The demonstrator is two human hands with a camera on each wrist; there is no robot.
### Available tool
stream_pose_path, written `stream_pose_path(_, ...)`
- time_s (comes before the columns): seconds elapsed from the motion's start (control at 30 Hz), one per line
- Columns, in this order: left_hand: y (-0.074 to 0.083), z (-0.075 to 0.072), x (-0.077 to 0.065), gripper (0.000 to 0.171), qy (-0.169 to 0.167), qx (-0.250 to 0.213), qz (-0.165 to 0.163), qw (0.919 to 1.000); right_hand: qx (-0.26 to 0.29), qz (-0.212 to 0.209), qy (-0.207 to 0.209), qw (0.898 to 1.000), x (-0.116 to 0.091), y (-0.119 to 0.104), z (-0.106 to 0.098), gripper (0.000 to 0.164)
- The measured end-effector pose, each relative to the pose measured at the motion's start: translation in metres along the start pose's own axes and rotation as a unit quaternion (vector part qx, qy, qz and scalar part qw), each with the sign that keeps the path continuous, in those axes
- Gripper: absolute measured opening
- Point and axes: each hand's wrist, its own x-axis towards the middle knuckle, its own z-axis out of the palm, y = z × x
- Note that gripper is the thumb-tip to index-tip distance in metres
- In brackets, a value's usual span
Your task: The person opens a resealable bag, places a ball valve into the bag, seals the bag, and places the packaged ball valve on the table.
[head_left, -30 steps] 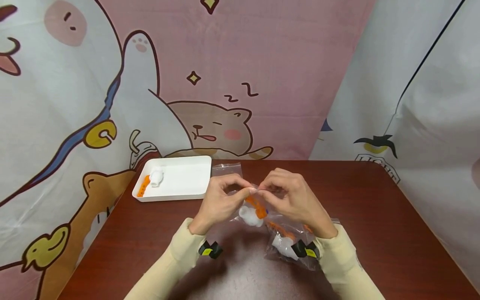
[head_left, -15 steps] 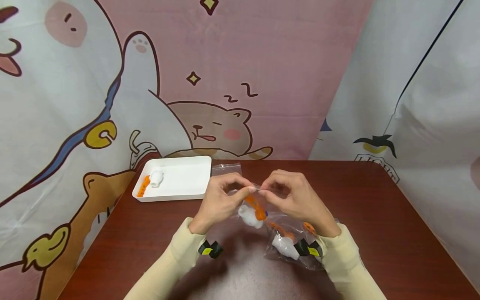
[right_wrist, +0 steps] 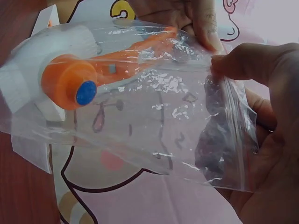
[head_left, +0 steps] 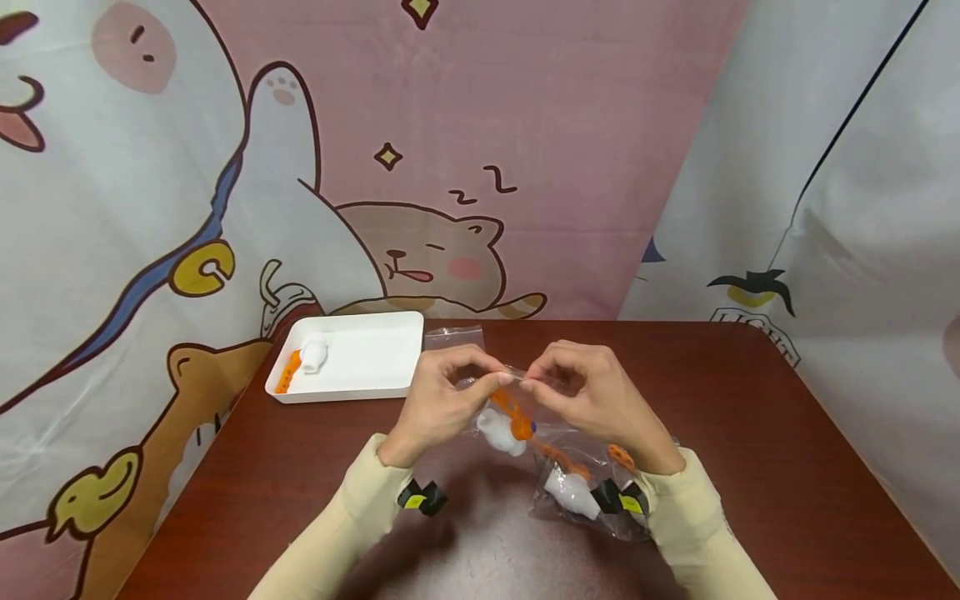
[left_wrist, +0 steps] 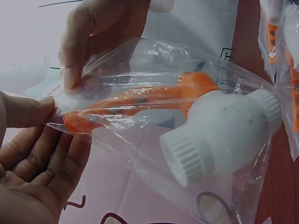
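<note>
In the head view, my left hand (head_left: 446, 404) and right hand (head_left: 596, 400) both pinch the top edge of a clear zip bag (right_wrist: 187, 126) between thumb and forefinger, a small gap apart. The bag hangs above the table. Inside it lie a white plastic piece (left_wrist: 226, 128) with ribbed, cap-like ends and an orange strip (left_wrist: 140, 100) with a round head. A blue disc (right_wrist: 86, 93) sits on that head. The right wrist view shows the zip strip (right_wrist: 236, 130) running along the bag's mouth beside my right fingers.
More bagged parts, white (head_left: 572, 493) and orange (head_left: 621, 456), lie on the brown table (head_left: 787, 433) by my right wrist. Back left stands a white tray (head_left: 375, 358) holding a white piece (head_left: 314, 357) and an orange strip (head_left: 288, 372). A flat clear bag (head_left: 454, 337) lies beside it.
My right hand has shifted slightly to the right, widening the gap between the two pinches along the bag's edge. The left hand stays nearly still.
</note>
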Motion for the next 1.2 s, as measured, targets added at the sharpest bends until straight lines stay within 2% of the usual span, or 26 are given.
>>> stream_pose_path(0.2,-0.001,0.000,0.000,0.004,0.003,0.009,0.006,0.9999,0.009,-0.012,-0.001,1.000,0.000,0.001,0.001,0.005)
stream_pose_path(0.37,0.000,0.000,0.000,0.005,0.006,0.003,-0.006,1.0000,0.003,-0.016,0.000,1.000,-0.001,0.000,0.000,0.004)
stream_pose_path(0.5,0.011,0.000,0.001,0.005,0.012,-0.005,-0.010,0.9999,-0.004,-0.008,0.001,1.000,-0.003,0.000,-0.003,0.006)
stream_pose_path(0.63,0.021,-0.001,0.001,0.005,0.014,-0.004,0.004,0.9999,-0.005,-0.007,-0.001,1.000,-0.004,0.001,-0.005,0.006)
stream_pose_path(0.87,0.000,-0.002,0.000,0.005,0.016,0.001,0.000,0.9999,-0.004,-0.011,-0.010,1.000,-0.004,0.002,-0.005,0.005)
stream_pose_path(0.97,-0.001,-0.003,0.000,0.005,0.018,-0.002,0.001,0.9998,-0.006,-0.008,-0.011,1.000,-0.004,0.003,-0.004,0.005)
stream_pose_path(1.2,0.022,-0.004,0.000,0.005,0.018,0.003,-0.001,0.9998,-0.015,-0.008,-0.007,1.000,-0.004,0.003,-0.002,0.004)
